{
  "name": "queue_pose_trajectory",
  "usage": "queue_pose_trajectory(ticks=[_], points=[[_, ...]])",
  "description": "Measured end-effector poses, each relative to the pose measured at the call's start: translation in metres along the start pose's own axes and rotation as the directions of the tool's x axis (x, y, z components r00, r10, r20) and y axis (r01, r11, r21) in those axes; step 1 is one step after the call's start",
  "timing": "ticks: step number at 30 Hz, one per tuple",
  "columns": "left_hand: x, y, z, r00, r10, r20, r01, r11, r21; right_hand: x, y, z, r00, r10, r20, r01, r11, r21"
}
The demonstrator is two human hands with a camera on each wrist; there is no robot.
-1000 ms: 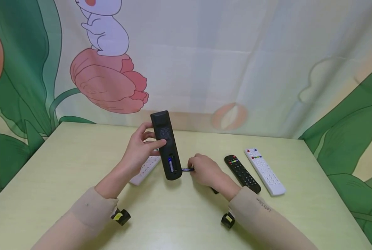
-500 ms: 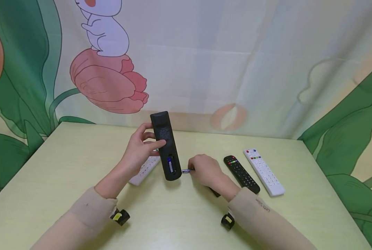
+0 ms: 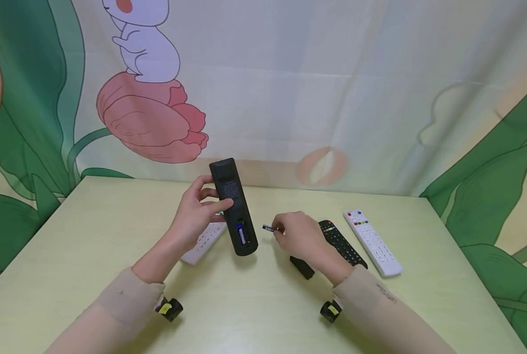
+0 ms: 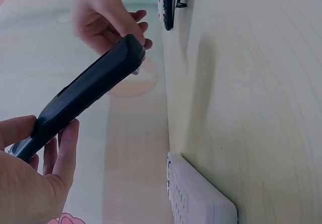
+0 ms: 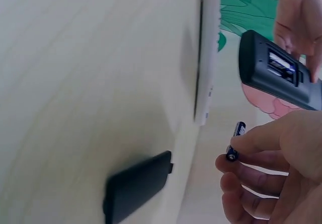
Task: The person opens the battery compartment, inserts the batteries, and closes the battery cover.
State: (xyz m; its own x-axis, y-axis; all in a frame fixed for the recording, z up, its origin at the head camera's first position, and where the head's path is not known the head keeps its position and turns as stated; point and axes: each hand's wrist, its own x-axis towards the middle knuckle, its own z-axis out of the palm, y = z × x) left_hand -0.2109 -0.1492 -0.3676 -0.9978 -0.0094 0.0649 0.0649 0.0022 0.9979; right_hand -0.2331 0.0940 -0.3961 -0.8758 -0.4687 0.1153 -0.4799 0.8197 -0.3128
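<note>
My left hand (image 3: 197, 209) grips a black remote control (image 3: 232, 196) by its side, thumb across its back. The back faces me, tilted upright above the table, with its battery compartment uncovered and one battery (image 3: 241, 233) inside. To the right, my right hand (image 3: 300, 236) pinches a small dark battery (image 5: 236, 141) between thumb and fingers, apart from the remote. Below that hand a black battery cover (image 3: 301, 267) lies on the table; the right wrist view shows the cover (image 5: 138, 189) close up.
A white remote (image 3: 205, 243) lies behind the left hand, partly hidden. On the right lie a second black remote (image 3: 344, 243), partly covered by the right arm, and another white remote (image 3: 372, 243). A printed curtain (image 3: 263, 98) hangs behind the table (image 3: 245, 305).
My right hand has lifted slightly and moved right, drawing the battery away from the remote's lower end. More of the black cover shows. The left hand and its remote have hardly moved.
</note>
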Motion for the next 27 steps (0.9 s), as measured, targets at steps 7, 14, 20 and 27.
queue_pose_trajectory(ticks=[7,14,20,27], points=[[-0.001,-0.003,0.001,1.0,-0.013,0.003,0.013,1.0,0.007,-0.006,0.0,-0.007,0.998,-0.012,-0.057,0.015,0.999,0.052],[0.0,-0.004,0.002,1.0,-0.009,0.008,0.009,1.0,0.012,-0.013,-0.004,-0.014,0.994,-0.005,-0.111,0.018,0.993,0.115],[0.001,-0.004,0.003,1.0,-0.012,0.004,0.012,1.0,0.004,-0.019,-0.005,-0.016,0.989,-0.024,-0.143,0.044,0.989,0.143],[0.001,-0.005,0.006,1.0,0.002,0.011,-0.002,1.0,-0.018,-0.025,-0.011,-0.017,0.984,-0.069,-0.163,0.099,0.978,0.186]])
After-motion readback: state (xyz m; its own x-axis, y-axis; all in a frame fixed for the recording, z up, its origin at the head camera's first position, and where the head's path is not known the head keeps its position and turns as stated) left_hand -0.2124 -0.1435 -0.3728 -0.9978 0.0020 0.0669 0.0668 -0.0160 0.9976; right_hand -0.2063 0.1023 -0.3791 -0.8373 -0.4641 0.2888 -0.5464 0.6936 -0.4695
